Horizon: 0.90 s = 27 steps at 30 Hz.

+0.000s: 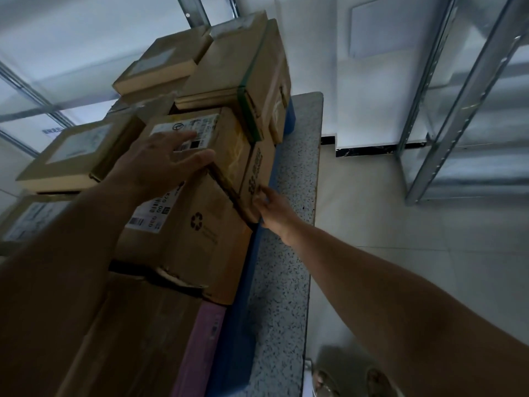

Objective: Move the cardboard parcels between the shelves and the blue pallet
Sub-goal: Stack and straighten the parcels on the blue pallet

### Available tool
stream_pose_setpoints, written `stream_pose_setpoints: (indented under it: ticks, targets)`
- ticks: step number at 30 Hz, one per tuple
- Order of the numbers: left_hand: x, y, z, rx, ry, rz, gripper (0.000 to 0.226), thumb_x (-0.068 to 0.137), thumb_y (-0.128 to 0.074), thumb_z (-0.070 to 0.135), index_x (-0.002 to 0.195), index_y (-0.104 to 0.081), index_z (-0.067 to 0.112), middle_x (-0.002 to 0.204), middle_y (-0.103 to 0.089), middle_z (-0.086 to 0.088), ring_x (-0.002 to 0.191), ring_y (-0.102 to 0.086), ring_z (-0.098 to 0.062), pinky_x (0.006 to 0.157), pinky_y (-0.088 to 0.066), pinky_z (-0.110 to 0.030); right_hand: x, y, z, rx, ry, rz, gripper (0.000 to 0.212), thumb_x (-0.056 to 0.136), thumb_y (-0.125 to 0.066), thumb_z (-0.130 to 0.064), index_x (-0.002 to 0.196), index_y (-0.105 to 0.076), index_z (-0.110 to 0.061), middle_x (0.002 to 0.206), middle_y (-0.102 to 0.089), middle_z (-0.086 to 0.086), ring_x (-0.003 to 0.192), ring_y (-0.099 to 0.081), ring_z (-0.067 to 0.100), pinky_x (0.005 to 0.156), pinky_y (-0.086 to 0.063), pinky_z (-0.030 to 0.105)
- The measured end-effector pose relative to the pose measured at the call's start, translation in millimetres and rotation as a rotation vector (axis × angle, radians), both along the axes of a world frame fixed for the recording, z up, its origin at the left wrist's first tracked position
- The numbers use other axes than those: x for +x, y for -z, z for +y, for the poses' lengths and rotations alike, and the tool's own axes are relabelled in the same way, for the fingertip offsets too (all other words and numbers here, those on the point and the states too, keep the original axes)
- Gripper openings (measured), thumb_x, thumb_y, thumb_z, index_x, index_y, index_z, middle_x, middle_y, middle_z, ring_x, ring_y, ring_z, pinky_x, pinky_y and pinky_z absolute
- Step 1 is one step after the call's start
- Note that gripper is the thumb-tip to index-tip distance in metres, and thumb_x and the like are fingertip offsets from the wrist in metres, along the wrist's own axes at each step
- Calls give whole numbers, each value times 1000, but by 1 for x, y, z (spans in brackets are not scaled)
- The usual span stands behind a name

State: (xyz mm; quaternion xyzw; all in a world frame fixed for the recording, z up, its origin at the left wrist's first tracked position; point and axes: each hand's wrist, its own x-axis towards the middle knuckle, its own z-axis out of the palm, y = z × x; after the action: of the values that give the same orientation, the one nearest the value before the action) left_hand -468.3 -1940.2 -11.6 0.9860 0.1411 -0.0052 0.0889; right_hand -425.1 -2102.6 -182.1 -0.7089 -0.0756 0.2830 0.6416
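Recycling symbol printed on front parcel (200,242); label text unreadable.

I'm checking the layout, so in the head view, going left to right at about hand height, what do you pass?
Flat parcel with a white label → left hand on the labelled parcel → right hand at that parcel's side → speckled ledge → metal shelf frame.
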Motion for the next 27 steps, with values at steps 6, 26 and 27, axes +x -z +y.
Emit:
stream_pose_setpoints:
  ticks: [6, 26, 27]
  targets:
    - [4, 9, 9, 62, 8, -12, 85, 68, -23, 85, 140, -31, 42, 149, -33, -7, 132, -35, -32, 99, -37, -55, -3, -4, 2, -30, -10, -15, 44, 103, -35, -32, 145, -32, -22, 141, -45, 8, 120, -49, 25, 100, -45, 44]
    - [55, -20, -11, 91, 39, -156, 91, 74, -33, 78, 146, -26, 24, 151, -31, -10, 137, -29, -29, 106, -30, -48, 108, -29, -16, 16, 78, -185, 35, 99, -41, -32, 125, -55, -12, 111, -61, 5, 101, -56, 19, 79, -44, 30]
    - [66, -22, -16, 85, 36, -146, 88, 76, -35, 75, 147, -24, 25, 152, -29, -9, 138, -27, -29, 107, -29, -48, 118, -35, -16, 40, 80, -206, 39, 99, -41, -35, 132, -50, -18, 121, -59, 3, 109, -55, 18, 85, -43, 30]
